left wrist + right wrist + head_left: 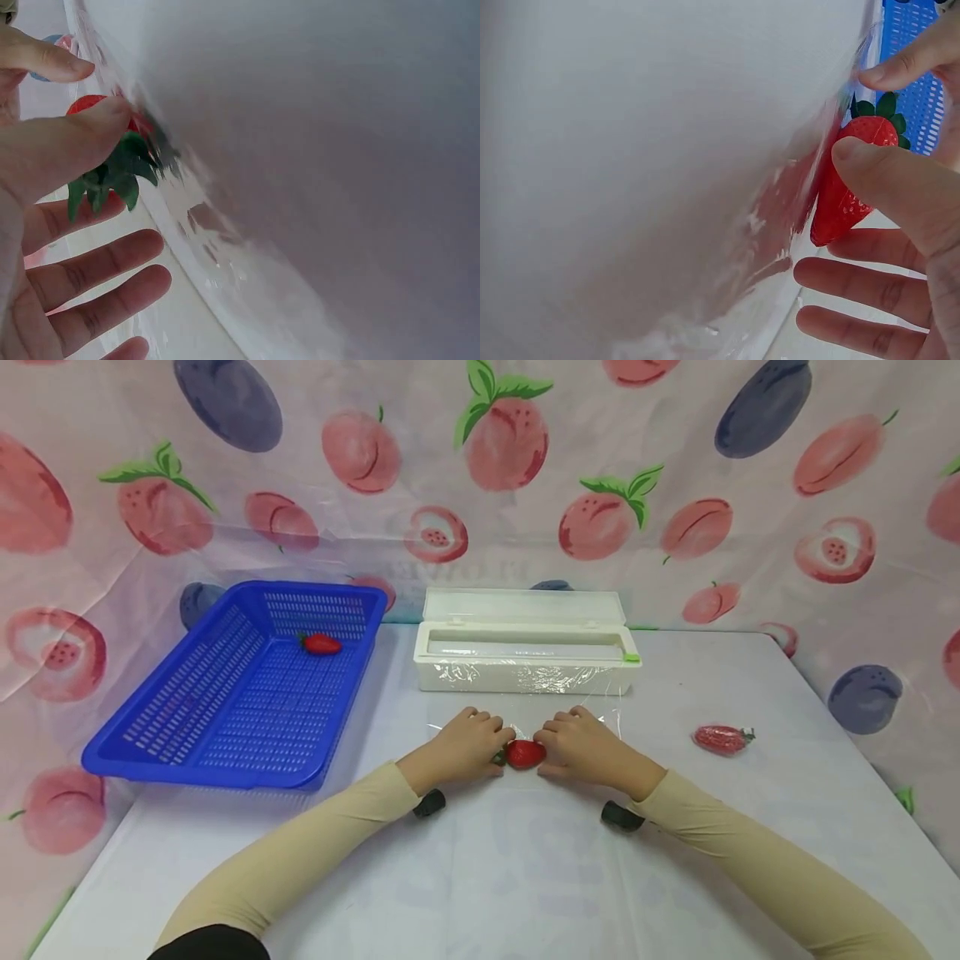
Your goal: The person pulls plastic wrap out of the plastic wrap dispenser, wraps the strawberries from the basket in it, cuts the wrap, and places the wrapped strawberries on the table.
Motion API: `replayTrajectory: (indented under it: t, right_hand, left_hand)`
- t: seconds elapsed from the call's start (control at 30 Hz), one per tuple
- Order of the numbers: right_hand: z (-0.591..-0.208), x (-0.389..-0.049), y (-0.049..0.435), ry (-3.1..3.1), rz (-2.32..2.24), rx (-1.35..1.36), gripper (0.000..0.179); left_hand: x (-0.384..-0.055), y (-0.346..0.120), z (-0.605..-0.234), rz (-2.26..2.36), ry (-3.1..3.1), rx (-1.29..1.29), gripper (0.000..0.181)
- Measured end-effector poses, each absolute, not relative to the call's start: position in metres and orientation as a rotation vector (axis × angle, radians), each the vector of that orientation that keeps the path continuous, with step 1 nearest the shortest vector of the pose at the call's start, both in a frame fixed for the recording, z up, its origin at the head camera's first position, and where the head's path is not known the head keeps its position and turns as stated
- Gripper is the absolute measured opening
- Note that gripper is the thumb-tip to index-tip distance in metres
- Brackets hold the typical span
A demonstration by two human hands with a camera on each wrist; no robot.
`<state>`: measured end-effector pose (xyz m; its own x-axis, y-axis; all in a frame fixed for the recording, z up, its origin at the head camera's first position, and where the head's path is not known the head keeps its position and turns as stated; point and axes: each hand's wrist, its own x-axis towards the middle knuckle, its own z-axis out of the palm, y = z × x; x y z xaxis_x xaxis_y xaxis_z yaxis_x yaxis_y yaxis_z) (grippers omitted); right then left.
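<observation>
A red toy strawberry (525, 754) with green leaves lies on a sheet of clear plastic wrap (525, 703) in front of the white wrap box. From the left, my left hand (468, 745) pinches the leafy end between thumb and index finger. My right hand (585, 750) pinches the pointed end from the other side. In the left wrist view the thumb crosses the strawberry (84, 103), and the other fingers are spread. The right wrist view shows the thumb on the red side of the strawberry (840, 199), with wrap along it.
The white wrap box (525, 675) stands at the back with its lid up. At left, a blue basket (352, 693) contains one strawberry (322, 644). A wrapped strawberry (722, 739) lies to the right. A patterned fruit cloth (510, 552) hangs behind the white table (525, 893).
</observation>
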<state>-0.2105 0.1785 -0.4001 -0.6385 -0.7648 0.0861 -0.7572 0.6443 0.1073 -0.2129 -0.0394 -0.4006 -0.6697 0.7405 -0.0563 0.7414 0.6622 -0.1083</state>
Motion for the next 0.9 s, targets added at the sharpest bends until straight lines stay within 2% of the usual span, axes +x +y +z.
replayTrajectory:
  t: [0.2, 0.33, 0.53, 0.77, 0.9]
  right_hand:
    - [-0.393, -0.206, 0.189, -2.743, -0.069, 1.245, 0.041]
    - [-0.388, -0.200, 0.205, -2.725, -0.017, 1.244, 0.040]
    - [-0.391, -0.189, 0.227, -2.682, 0.025, 1.309, 0.033]
    - [-0.400, -0.183, 0.229, -2.660, 0.031, 1.395, 0.013]
    - [-0.405, -0.184, 0.224, -2.616, 0.003, 1.420, 0.009]
  left_hand:
    - [-0.209, -0.059, -0.394, -0.149, 2.909, 1.229, 0.056]
    - [-0.201, -0.078, -0.390, -0.105, 2.939, 1.253, 0.053]
    - [-0.187, -0.101, -0.394, -0.087, 2.924, 1.470, 0.029]
    - [-0.183, -0.101, -0.400, -0.181, 2.907, 1.602, 0.004]
    - [-0.182, -0.097, -0.398, -0.219, 2.900, 1.628, 0.004]
